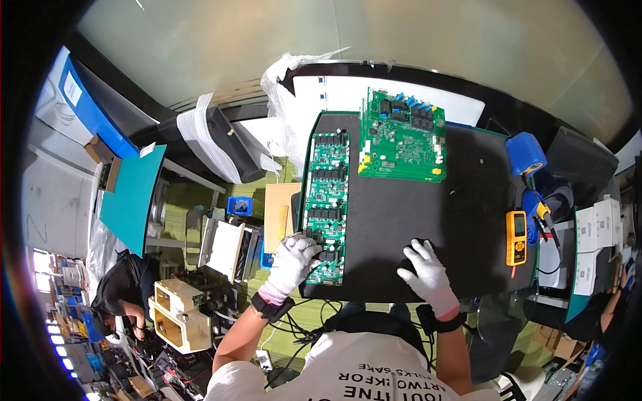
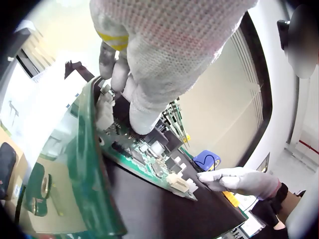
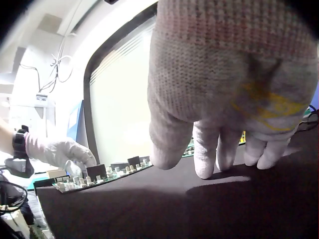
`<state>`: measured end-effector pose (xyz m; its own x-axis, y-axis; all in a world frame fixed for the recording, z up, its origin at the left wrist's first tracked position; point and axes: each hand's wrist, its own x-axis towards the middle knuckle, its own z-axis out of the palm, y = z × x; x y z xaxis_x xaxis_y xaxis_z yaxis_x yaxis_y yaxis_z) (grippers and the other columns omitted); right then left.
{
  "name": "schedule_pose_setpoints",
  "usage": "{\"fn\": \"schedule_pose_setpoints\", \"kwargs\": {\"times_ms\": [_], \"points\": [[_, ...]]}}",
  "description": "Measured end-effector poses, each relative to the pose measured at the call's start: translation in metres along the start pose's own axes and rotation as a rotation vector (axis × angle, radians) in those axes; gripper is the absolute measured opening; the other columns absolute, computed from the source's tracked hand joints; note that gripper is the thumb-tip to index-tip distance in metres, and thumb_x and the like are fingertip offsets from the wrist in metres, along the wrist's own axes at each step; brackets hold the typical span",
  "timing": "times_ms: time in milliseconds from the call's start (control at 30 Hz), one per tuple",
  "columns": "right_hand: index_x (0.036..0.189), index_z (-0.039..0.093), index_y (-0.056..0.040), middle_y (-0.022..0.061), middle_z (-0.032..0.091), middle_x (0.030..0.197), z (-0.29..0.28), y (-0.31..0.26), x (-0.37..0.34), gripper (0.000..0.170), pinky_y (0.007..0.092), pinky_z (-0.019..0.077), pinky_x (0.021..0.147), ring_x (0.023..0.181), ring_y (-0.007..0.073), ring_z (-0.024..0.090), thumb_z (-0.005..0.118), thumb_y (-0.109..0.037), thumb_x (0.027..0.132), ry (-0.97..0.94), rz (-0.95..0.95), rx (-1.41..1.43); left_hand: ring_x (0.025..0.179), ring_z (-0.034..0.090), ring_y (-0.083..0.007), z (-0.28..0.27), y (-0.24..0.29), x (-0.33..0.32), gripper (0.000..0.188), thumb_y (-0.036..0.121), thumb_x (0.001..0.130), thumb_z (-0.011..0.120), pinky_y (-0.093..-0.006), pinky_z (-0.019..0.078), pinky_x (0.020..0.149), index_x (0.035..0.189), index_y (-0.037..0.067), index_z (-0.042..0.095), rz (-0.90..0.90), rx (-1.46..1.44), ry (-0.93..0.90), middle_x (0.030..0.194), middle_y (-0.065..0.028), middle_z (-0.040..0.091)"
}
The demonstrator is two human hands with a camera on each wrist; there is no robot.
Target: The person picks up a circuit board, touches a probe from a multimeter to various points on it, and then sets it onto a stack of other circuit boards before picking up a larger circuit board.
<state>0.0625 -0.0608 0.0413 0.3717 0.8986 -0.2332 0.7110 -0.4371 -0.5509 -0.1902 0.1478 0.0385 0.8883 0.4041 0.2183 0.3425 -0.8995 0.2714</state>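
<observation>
A long, narrow green circuit board (image 1: 326,194) lies along the left side of the dark mat (image 1: 401,214), carrying rows of black block components. At its near left edge my gloved left hand (image 1: 292,262) grips it. Up close in the left wrist view, the thumb and fingers of that left hand (image 2: 154,64) bend down onto black components and white connectors; some fingertips are hidden behind them. My gloved right hand (image 1: 428,273) rests on the mat to the right of the board, fingers spread and holding nothing. Those fingertips (image 3: 204,169) point down at the dark surface.
A stack of larger green circuit boards (image 1: 401,144) stands at the back of the mat. On the right are a yellow multimeter (image 1: 516,237) and a blue device (image 1: 525,154) with cables. Left of the table, a blue bin (image 1: 239,206) sits lower down. Another person (image 1: 127,294) is at far left.
</observation>
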Motion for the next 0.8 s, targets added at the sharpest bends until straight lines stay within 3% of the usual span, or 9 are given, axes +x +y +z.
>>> {"fn": "schedule_pose_setpoints", "kwargs": {"times_ms": [200, 233, 333, 400, 500, 567, 667, 733, 800], "points": [[0.123, 0.054, -0.0045, 0.0153, 0.041, 0.140, -0.011, 0.007, 0.001, 0.052, 0.0441, 0.0312, 0.108, 0.132, 0.0379, 0.032, 0.059, -0.040, 0.085, -0.068, -0.082, -0.039, 0.105, 0.055, -0.0288, -0.016, 0.012, 0.001, 0.045, 0.023, 0.063, 0.076, -0.0413, 0.0440, 0.090, 0.103, 0.008, 0.065, -0.024, -0.021, -0.013, 0.103, -0.0070, 0.061], [0.120, 0.056, -0.0035, 0.0161, 0.047, 0.135, -0.015, 0.012, -0.001, 0.050, 0.0426, 0.0366, 0.104, 0.128, 0.0358, 0.040, 0.061, -0.038, 0.085, -0.006, -0.154, -0.006, 0.105, 0.056, -0.0284, -0.019, 0.013, 0.002, 0.043, 0.024, 0.064, 0.077, -0.0412, 0.0450, 0.090, 0.103, 0.009, 0.065, -0.051, -0.041, -0.026, 0.104, -0.0069, 0.063], [0.119, 0.057, -0.0026, 0.0166, 0.056, 0.125, -0.040, 0.032, 0.007, 0.044, 0.0376, 0.0431, 0.098, 0.118, 0.0291, 0.052, 0.066, -0.028, 0.084, 0.052, -0.197, 0.324, 0.101, 0.058, -0.0326, -0.041, 0.037, 0.012, 0.034, 0.028, 0.084, 0.064, -0.0403, 0.0454, 0.090, 0.109, 0.005, 0.063, -0.138, -0.176, 0.128, 0.106, -0.0139, 0.062], [0.123, 0.055, -0.0024, 0.0154, 0.058, 0.123, -0.064, 0.043, 0.020, 0.042, 0.0328, 0.0447, 0.095, 0.114, 0.0246, 0.057, 0.066, -0.019, 0.086, 0.075, -0.148, 0.595, 0.101, 0.059, -0.0306, -0.054, 0.055, 0.026, 0.035, 0.021, 0.088, 0.061, -0.0368, 0.0455, 0.089, 0.118, 0.002, 0.059, -0.262, -0.402, 0.183, 0.109, -0.0154, 0.062], [0.130, 0.047, 0.0015, 0.0159, 0.057, 0.125, -0.099, 0.066, 0.049, 0.045, 0.0294, 0.0437, 0.095, 0.115, 0.0197, 0.054, 0.061, -0.014, 0.090, 0.169, -0.144, 0.935, 0.110, 0.055, -0.0182, -0.083, 0.095, 0.072, 0.039, 0.016, 0.094, 0.053, -0.0300, 0.0426, 0.093, 0.128, -0.004, 0.049, -0.471, -0.748, 0.209, 0.121, -0.0128, 0.058], [0.131, 0.044, 0.0035, 0.0180, 0.055, 0.126, -0.125, 0.075, 0.074, 0.045, 0.0293, 0.0430, 0.095, 0.116, 0.0198, 0.054, 0.058, -0.012, 0.091, 0.236, -0.172, 0.818, 0.115, 0.052, -0.0186, -0.073, 0.100, 0.106, 0.042, 0.014, 0.094, 0.052, -0.0299, 0.0400, 0.097, 0.132, -0.004, 0.045, -0.421, -0.880, 0.308, 0.127, -0.0139, 0.054], [0.132, 0.043, 0.0046, 0.0178, 0.054, 0.127, -0.136, 0.085, 0.113, 0.049, 0.0292, 0.0396, 0.099, 0.119, 0.0211, 0.051, 0.059, -0.018, 0.091, 0.229, -0.170, 0.924, 0.126, 0.043, -0.0207, -0.043, 0.091, 0.160, 0.047, 0.014, 0.094, 0.050, -0.0298, 0.0344, 0.103, 0.136, -0.005, 0.038, -0.387, -0.879, 0.365, 0.135, -0.0177, 0.046], [0.133, 0.041, 0.0060, 0.0161, 0.051, 0.131, -0.121, 0.096, 0.144, 0.055, 0.0289, 0.0343, 0.103, 0.123, 0.0205, 0.047, 0.060, -0.023, 0.090, 0.152, -0.073, 1.132, 0.130, 0.039, -0.0233, -0.027, 0.090, 0.187, 0.053, 0.021, 0.095, 0.050, -0.0309, 0.0311, 0.106, 0.138, -0.006, 0.034, -0.495, -0.915, 0.349, 0.140, -0.0201, 0.040], [0.135, 0.037, 0.0069, 0.0146, 0.051, 0.130, -0.109, 0.102, 0.168, 0.060, 0.0298, 0.0358, 0.100, 0.120, 0.0189, 0.047, 0.060, -0.024, 0.089, 0.091, -0.007, 1.205, 0.133, 0.035, -0.0273, -0.003, 0.070, 0.206, 0.058, 0.029, 0.095, 0.049, -0.0321, 0.0277, 0.108, 0.138, -0.007, 0.033, -0.587, -0.827, 0.348, 0.142, -0.0230, 0.036]]}}
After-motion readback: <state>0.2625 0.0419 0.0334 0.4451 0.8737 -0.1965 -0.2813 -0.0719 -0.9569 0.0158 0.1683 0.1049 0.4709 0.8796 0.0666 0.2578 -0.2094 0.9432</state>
